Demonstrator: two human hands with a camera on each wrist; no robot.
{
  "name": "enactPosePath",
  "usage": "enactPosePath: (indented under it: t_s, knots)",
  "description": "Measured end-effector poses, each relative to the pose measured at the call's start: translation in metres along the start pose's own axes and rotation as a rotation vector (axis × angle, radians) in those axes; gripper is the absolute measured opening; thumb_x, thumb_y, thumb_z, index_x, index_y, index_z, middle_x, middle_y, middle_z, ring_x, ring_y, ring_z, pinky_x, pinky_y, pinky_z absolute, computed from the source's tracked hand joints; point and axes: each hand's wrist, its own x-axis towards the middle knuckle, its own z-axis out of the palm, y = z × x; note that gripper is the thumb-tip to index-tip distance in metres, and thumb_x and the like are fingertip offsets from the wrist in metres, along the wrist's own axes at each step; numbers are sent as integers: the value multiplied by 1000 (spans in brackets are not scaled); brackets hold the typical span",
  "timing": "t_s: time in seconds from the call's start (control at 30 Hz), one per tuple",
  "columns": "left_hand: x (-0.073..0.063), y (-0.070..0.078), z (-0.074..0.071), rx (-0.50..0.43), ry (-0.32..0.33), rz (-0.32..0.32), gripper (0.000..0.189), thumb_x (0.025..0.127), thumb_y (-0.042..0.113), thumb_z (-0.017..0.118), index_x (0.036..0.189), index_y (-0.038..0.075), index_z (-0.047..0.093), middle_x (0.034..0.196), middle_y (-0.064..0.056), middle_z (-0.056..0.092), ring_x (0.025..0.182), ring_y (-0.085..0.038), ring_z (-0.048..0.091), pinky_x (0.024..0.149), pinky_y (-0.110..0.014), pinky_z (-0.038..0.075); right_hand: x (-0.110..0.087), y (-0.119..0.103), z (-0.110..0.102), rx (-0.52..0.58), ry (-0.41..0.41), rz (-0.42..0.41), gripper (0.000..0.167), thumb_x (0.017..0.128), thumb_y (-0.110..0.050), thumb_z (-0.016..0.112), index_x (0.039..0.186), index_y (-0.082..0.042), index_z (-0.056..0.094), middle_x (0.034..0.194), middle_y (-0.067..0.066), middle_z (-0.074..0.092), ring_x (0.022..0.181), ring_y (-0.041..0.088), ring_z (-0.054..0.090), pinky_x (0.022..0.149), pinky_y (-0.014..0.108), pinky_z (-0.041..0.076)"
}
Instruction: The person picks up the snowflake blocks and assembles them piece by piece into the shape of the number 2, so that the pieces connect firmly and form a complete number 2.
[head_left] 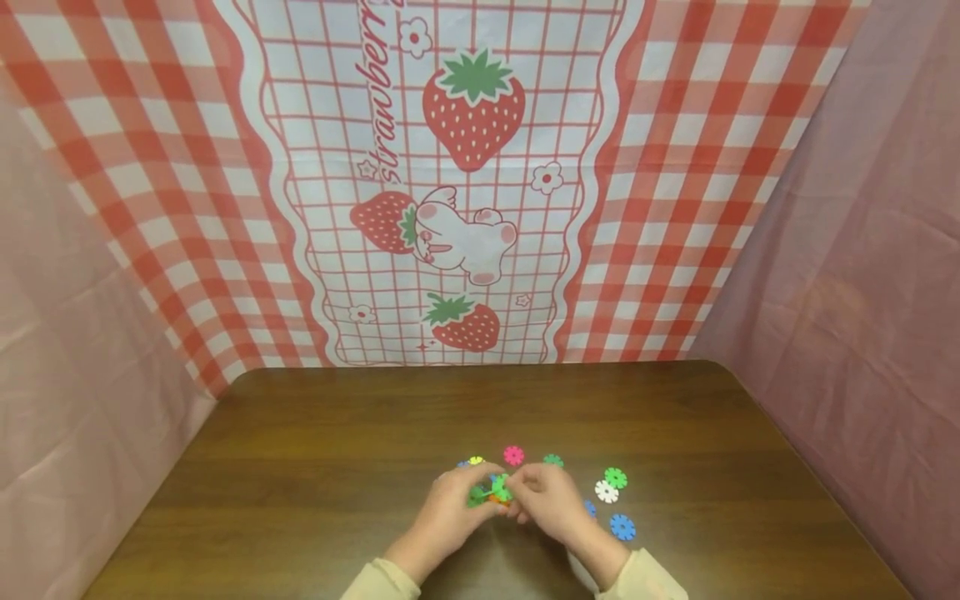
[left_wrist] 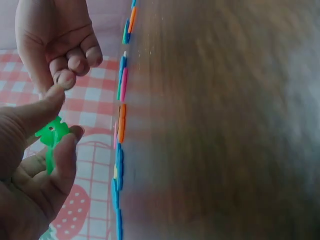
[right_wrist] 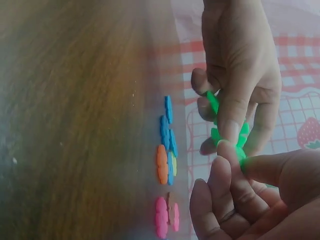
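Close over the table's front middle, my left hand [head_left: 446, 507] holds joined green notched plastic discs [head_left: 501, 488] between thumb and fingers. One disc stands at an angle to the other, as the left wrist view of the green discs [left_wrist: 53, 133] shows. My right hand [head_left: 553, 502] meets the left from the right side. Its thumb and index finger pinch the edge of a green disc [right_wrist: 242, 158] in the right wrist view. Fingers of both hands hide part of the pieces.
Loose notched discs lie on the brown wooden table [head_left: 315, 467]: pink [head_left: 513, 455], dark green [head_left: 553, 460], yellow [head_left: 476, 460], light green [head_left: 616, 477], white [head_left: 607, 492] and blue [head_left: 622, 527]. More, including an orange disc [right_wrist: 161, 165], lie near the hands. A strawberry-print cloth [head_left: 472, 250] hangs behind.
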Motion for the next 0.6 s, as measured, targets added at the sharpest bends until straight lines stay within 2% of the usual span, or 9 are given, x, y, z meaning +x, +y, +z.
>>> enactPosePath:
  t_s: [0.13, 0.2, 0.3, 0.4, 0.6]
  knots:
    - [3, 0, 0, 25, 47, 19, 30, 81, 19, 79, 109, 13, 71, 99, -1, 72, 89, -15, 66, 75, -27, 54, 5, 3, 0, -49, 6, -27, 24, 97, -19, 59, 85, -1, 69, 63, 1, 65, 52, 11, 58, 49, 24, 52]
    - [4, -2, -3, 37, 53, 3, 31, 81, 19, 79, 109, 10, 71, 99, -4, 72, 87, -16, 67, 75, -28, 55, 8, 5, -1, -96, 13, -36, 25, 98, -20, 58, 84, -2, 69, 62, 0, 65, 50, 9, 56, 46, 23, 50]
    - [4, -7, -8, 51, 61, -24, 33, 82, 19, 78, 111, 7, 70, 99, -7, 72, 86, -18, 67, 73, -31, 56, 12, 5, -1, -177, 14, -49, 18, 95, -17, 63, 84, -4, 68, 63, -1, 64, 48, 8, 54, 44, 24, 48]
    - [3, -12, -13, 47, 70, -41, 35, 82, 18, 78, 114, 6, 70, 98, -8, 72, 84, -18, 66, 72, -31, 55, 13, 2, 0, -305, -1, -58, 10, 86, -16, 72, 83, -7, 67, 66, -4, 61, 53, 7, 52, 48, 24, 47]
    - [2, -21, -19, 17, 85, -46, 37, 81, 17, 79, 115, 5, 69, 98, -8, 72, 83, -17, 66, 71, -28, 55, 17, -4, 8, -606, -5, -26, 28, 72, -28, 85, 83, -11, 66, 72, -4, 60, 64, 12, 54, 54, 30, 46]
